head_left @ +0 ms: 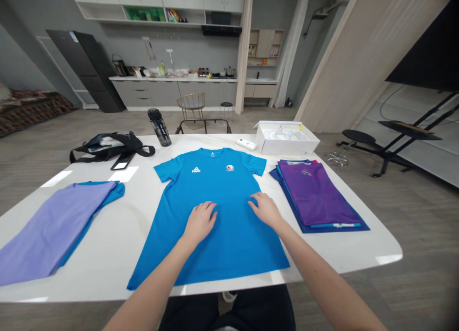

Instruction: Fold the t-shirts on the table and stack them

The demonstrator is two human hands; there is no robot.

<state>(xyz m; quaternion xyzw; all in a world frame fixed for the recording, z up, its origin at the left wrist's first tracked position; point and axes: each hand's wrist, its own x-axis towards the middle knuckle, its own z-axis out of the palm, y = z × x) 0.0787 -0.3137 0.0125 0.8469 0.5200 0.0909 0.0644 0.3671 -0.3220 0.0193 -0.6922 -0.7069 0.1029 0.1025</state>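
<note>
A blue T-shirt [215, 192] lies spread flat, front side up, with its collar toward the far side of the white table [132, 226]. My left hand [201, 220] rests on or just over the shirt's middle, fingers stretched out, holding nothing. Near the shirt's right side is my right hand [264, 208], its fingers apart and bent slightly, also without anything in it. To the right sits a stack of folded shirts, a purple shirt [315, 190] on top. On the left, a lavender shirt [60, 226] lies over a blue one.
Along the far edge stand a black bottle [159, 126], a white open box [287, 139] and a small white device [246, 144]. A black bag [111, 145] and a phone [123, 161] lie at the back left. Chairs [191, 103] stand beyond the table.
</note>
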